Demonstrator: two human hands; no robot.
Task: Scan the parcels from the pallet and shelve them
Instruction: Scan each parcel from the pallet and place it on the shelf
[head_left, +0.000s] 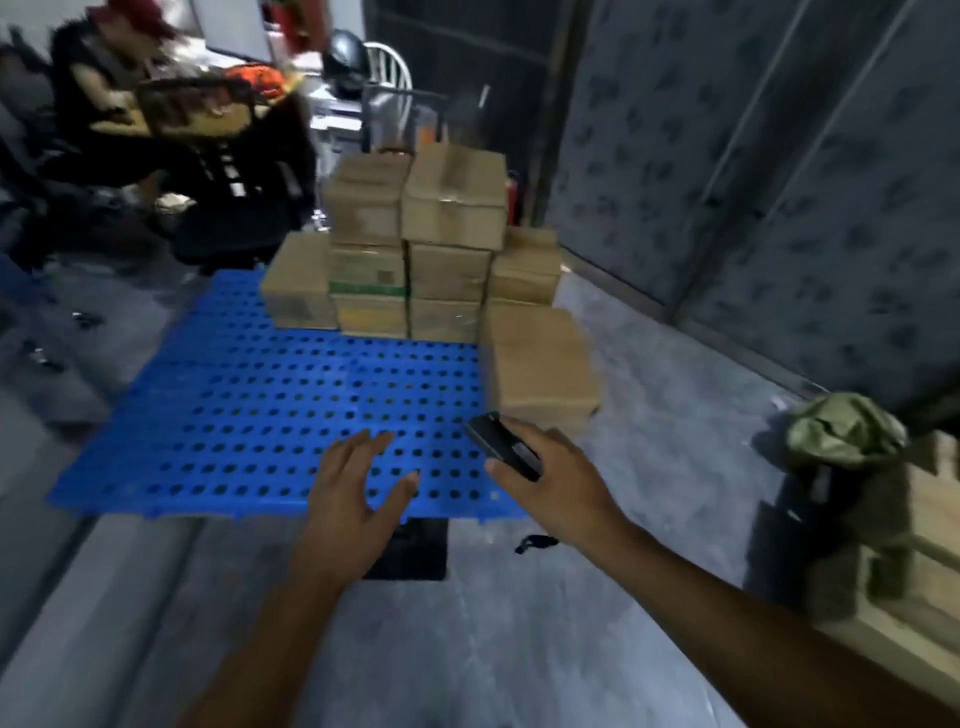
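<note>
A blue perforated plastic pallet (249, 415) lies on the grey floor. Several brown cardboard parcels (415, 249) are stacked at its far right corner. One parcel (540, 364) sits apart at the pallet's right edge, nearest to me. My right hand (550, 473) grips a black handheld scanner (501, 441), just in front of that parcel. My left hand (358, 488) hovers over the pallet's near edge with fingers spread and holds nothing.
A person sits at a cluttered desk (171, 119) at the far left. A patterned grey wall (779, 182) runs along the right. A green bag (847, 431) rests on a wooden structure (930, 545) at right. A dark floor patch (410, 551) lies below my left hand.
</note>
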